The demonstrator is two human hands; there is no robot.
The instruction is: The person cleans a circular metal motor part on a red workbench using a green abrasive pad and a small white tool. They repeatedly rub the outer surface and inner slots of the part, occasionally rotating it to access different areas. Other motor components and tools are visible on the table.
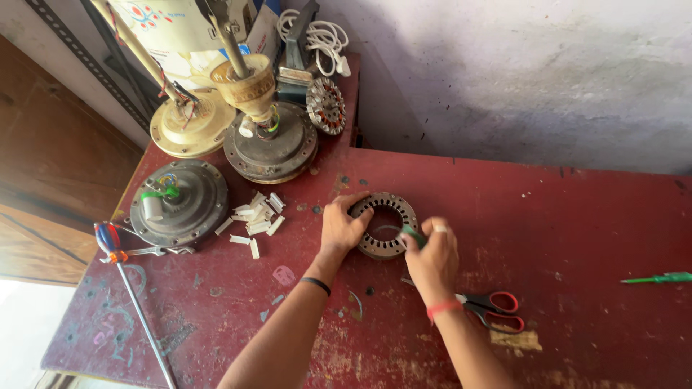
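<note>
A grey slotted metal stator ring (389,207) lies flat on the worn red table (577,238). My left hand (341,225) grips the ring's left rim, thumb on top. My right hand (433,258) sits at the ring's lower right edge and pinches a small green piece (413,235) against it. A black band is on my left wrist, a red one on my right.
Red-handled scissors (497,308) lie just right of my right wrist. A green screwdriver (659,278) is at far right. Several white insulation strips (256,220), fan motor housings (180,203), a wound stator (326,106) and a long screwdriver (137,302) crowd the left.
</note>
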